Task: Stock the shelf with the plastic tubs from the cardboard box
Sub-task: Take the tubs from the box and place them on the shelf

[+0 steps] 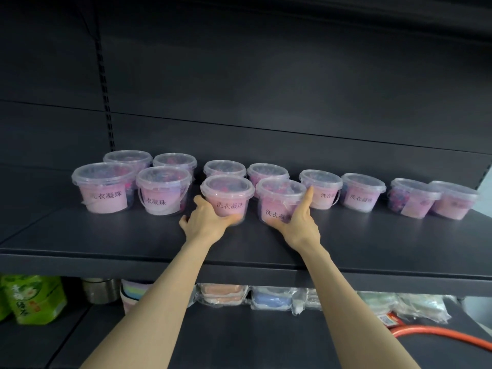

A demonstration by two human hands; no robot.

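Pink-labelled tubs "洗衣凝珠" | left hand [206, 218] grips tub [226, 198] | right hand [298, 218] grips neighbouring tub [279, 201]

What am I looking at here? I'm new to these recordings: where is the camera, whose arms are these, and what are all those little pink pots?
There is no machine here. One picture, taken by a wide-angle camera worn on a person's head, looks forward and down along their two bare arms, which makes the edges bend.

The dark shelf carries a dozen clear plastic tubs with lids and pink labels, set in a loose double row. The left hand is wrapped around one front tub, thumb on the tub's left side. The right hand grips the neighbouring front tub, with one finger stretched up its right side. Both tubs seem to sit on the shelf, among the others.

Below, a lower shelf holds green packets, a metal container and wrapped goods. The cardboard box is not in view.
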